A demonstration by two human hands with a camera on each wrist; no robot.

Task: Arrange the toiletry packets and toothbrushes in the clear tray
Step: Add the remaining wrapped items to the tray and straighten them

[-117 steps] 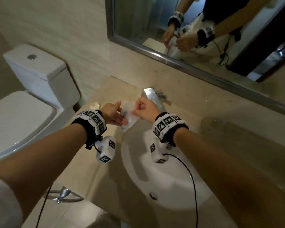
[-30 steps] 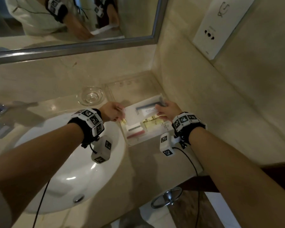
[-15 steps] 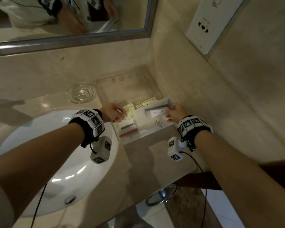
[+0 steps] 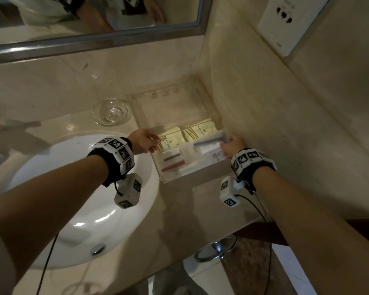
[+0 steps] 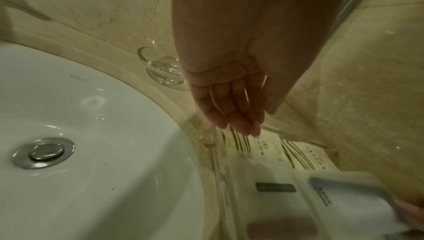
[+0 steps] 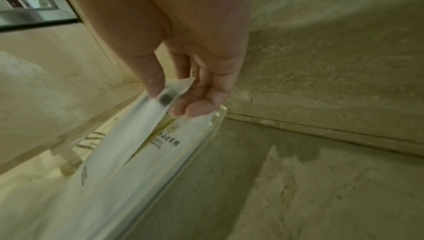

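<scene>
White toothbrush packet [image 4: 209,143] pinched in right hand [image 4: 232,145] over clear tray [image 4: 179,177]; left hand [image 4: 142,141] fingers [image 5: 231,115] straight, released, touching yellow packet [image 4: 168,141].

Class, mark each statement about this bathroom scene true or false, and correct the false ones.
1. The right hand pinches a white packet. True.
2. The left hand grips a toothbrush. False: its fingers are straight and hold nothing.
3. The glass dish stands inside the tray. False: it stands on the counter beside the tray.
4. Two yellow packets lie in the tray. True.
5. The sink is full of water. False: its drain shows, dry.
</scene>
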